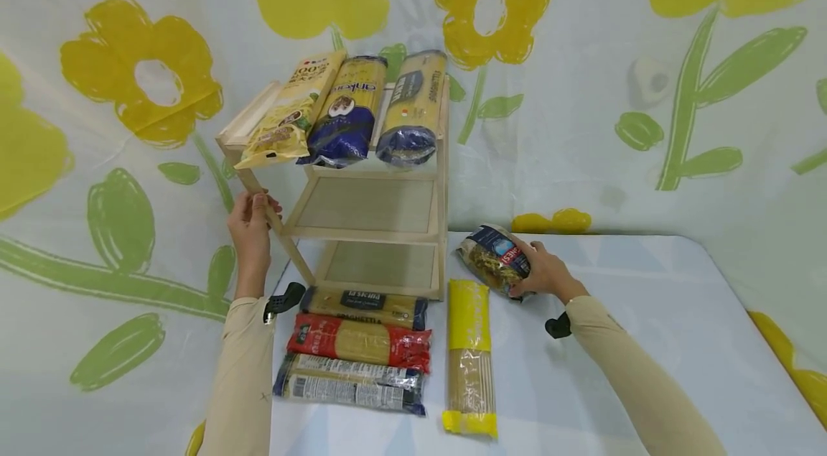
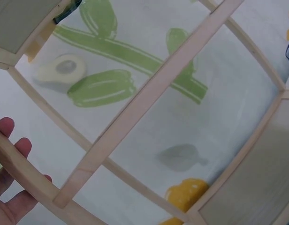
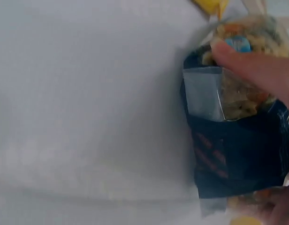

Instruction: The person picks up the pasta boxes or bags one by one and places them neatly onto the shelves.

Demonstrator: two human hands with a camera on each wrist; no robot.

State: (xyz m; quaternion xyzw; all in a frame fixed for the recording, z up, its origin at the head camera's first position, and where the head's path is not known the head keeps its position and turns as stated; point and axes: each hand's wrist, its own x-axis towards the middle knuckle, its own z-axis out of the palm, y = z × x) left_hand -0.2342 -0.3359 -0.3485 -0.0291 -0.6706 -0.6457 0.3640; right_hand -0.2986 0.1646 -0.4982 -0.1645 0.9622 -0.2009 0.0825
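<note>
My left hand (image 1: 250, 237) grips the left front post of a wooden shelf rack (image 1: 365, 234). In the left wrist view, its fingertips (image 2: 23, 146) curl round the wooden post (image 2: 22, 171). On the right, my right hand (image 1: 548, 273) holds a dark blue bag of short pasta (image 1: 487, 255) with a clear window, at table level beside the rack. Thumb and fingers lie on either side of the bag (image 3: 238, 150) in the right wrist view. Three pasta packs lie on the top shelf: a pale yellow one (image 1: 293, 111), a blue-and-yellow one (image 1: 349, 111) and a spaghetti pack (image 1: 412, 108).
Before the rack on the table (image 1: 581, 384) lie a la Sicilia spaghetti pack (image 1: 365, 305), a red pack (image 1: 358, 341) and blue-ended packs with white labels (image 1: 349, 391). A yellow noodle pack (image 1: 470, 363) lies lengthwise to their right. A flower-print curtain (image 1: 549, 118) hangs behind.
</note>
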